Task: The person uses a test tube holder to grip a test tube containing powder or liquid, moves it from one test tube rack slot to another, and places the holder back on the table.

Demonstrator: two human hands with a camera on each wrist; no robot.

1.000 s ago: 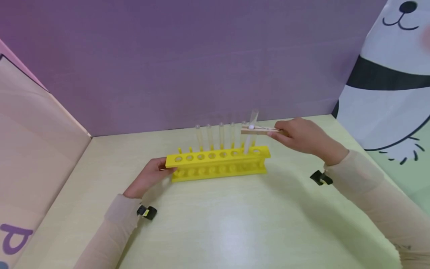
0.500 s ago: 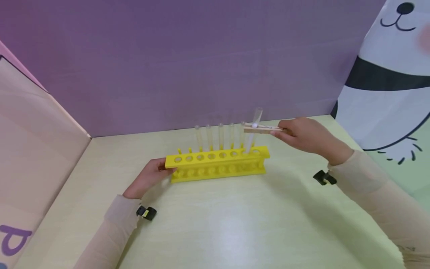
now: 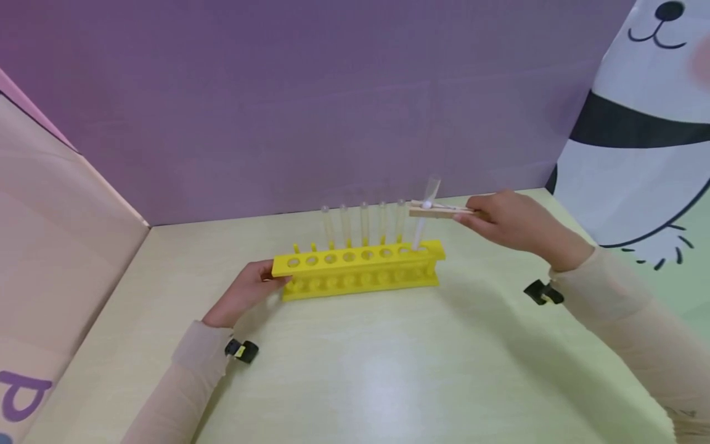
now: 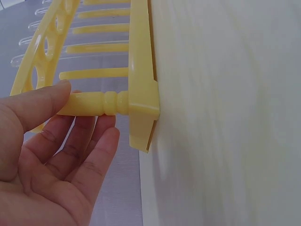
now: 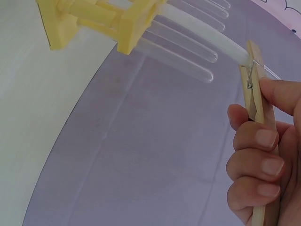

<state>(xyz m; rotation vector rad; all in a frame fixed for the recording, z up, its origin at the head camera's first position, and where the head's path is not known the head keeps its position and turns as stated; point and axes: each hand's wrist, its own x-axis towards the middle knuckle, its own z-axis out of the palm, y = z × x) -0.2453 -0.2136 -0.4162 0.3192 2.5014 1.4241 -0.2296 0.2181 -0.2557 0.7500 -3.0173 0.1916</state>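
My left hand grips the left end of a yellow test tube rack. In the left wrist view, its thumb and fingers pinch the rack's end post. To the right, my right hand holds a wooden test tube clamp, fingers wrapped round its handles. The clamp's jaws grip a test tube with white contents in its lower part. This tube tilts slightly, its top leaning right. Its lower end meets the rack's top plate near the right-end holes; whether it sits inside a hole, I cannot tell.
Several clear test tubes stand upside down on pegs along the rack's back. The rack stands on a pale wooden table, with a purple wall panel behind it and a printed bear panel at the right.
My right hand has moved a little to the right, carrying the clamp and white-filled test tube toward the rack's right end. The left hand and rack stay almost where they were.
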